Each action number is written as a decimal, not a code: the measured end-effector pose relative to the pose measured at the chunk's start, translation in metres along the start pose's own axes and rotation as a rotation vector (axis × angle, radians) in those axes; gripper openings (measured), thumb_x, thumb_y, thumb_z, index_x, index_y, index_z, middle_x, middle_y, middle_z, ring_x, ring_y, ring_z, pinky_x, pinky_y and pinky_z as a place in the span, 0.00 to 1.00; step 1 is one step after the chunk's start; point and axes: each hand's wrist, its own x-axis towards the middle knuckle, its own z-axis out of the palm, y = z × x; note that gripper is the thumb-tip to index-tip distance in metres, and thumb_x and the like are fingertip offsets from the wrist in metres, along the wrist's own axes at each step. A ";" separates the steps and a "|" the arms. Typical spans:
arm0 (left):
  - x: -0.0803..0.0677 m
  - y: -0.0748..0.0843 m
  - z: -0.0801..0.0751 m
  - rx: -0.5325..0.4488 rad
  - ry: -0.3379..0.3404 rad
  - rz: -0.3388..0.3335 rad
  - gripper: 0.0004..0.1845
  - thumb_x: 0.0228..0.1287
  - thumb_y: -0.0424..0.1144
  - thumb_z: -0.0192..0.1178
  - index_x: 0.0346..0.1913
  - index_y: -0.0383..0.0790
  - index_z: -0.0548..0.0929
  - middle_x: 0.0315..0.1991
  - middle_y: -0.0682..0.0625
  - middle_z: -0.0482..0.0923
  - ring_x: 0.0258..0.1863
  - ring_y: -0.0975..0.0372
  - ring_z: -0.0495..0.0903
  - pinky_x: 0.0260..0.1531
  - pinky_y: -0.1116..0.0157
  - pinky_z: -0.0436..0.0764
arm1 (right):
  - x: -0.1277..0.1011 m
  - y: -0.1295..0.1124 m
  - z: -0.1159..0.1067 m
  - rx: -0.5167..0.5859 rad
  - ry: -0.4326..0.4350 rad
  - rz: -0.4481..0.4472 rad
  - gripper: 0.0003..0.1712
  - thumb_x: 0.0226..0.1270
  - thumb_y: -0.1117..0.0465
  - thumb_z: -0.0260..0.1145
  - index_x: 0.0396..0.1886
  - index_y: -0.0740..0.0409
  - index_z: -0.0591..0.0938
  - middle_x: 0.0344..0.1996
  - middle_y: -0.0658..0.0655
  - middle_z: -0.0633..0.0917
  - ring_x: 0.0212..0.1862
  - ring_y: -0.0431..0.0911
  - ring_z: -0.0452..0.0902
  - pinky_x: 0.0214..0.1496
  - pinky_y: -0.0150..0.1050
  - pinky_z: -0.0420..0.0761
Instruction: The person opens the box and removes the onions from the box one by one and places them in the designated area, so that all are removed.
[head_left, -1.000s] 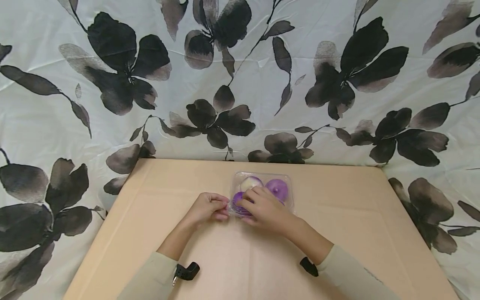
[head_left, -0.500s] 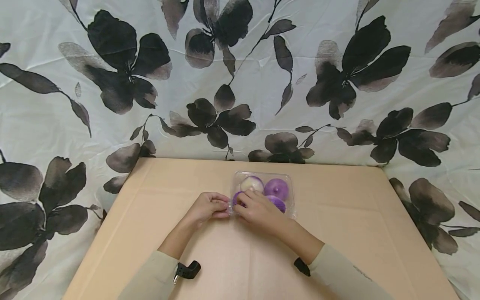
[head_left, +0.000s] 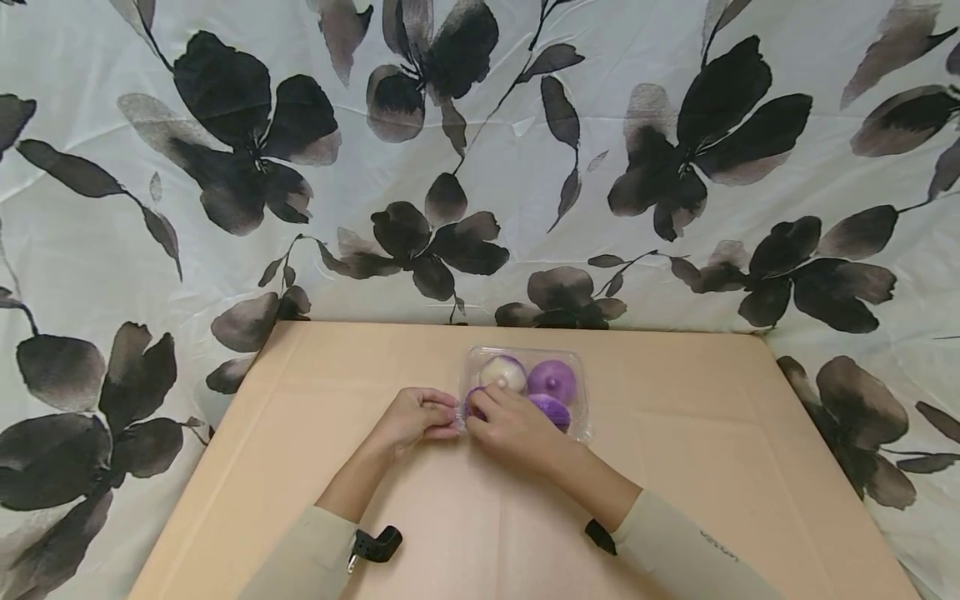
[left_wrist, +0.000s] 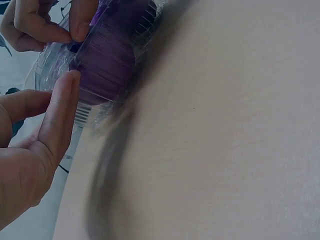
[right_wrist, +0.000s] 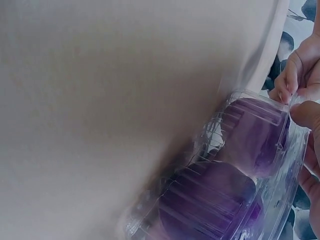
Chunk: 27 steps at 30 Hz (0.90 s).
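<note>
Clear ribbed plastic clamshell (head_left: 525,392), four purple-white rounds inside; left hand (head_left: 416,417), right hand (head_left: 510,427) grip pinching near-left corner rim.

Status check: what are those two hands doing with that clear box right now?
Left hand pinches the clear box at its near-left corner. Right hand grips the same corner's edge. Purple balls inside, lid down. Nothing in the way.

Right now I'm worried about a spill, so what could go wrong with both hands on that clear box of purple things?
Both hands, left and right, pinch the near-left corner of the clear plastic box. It may pop open suddenly, jolting the purple and white pieces out. The light box could also slide across the smooth table.
</note>
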 end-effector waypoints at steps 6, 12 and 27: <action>0.000 -0.002 0.003 -0.013 0.011 0.012 0.13 0.71 0.20 0.56 0.54 0.15 0.76 0.35 0.43 0.83 0.31 0.59 0.89 0.41 0.64 0.94 | -0.001 -0.002 0.000 -0.057 0.020 -0.020 0.05 0.65 0.68 0.66 0.36 0.55 0.86 0.45 0.54 0.82 0.45 0.46 0.79 0.50 0.33 0.87; 0.001 -0.003 0.004 -0.007 0.024 0.011 0.12 0.72 0.21 0.56 0.53 0.15 0.77 0.35 0.43 0.84 0.30 0.60 0.89 0.40 0.65 0.94 | -0.002 -0.003 0.002 -0.065 0.038 0.004 0.07 0.65 0.70 0.65 0.36 0.56 0.86 0.44 0.54 0.83 0.45 0.46 0.79 0.48 0.32 0.88; 0.008 0.000 0.013 0.087 0.130 0.041 0.07 0.64 0.19 0.58 0.43 0.18 0.82 0.30 0.43 0.82 0.25 0.61 0.86 0.32 0.64 0.94 | -0.002 -0.005 0.002 -0.156 0.067 -0.002 0.13 0.68 0.71 0.58 0.41 0.56 0.88 0.43 0.52 0.84 0.42 0.47 0.81 0.42 0.31 0.91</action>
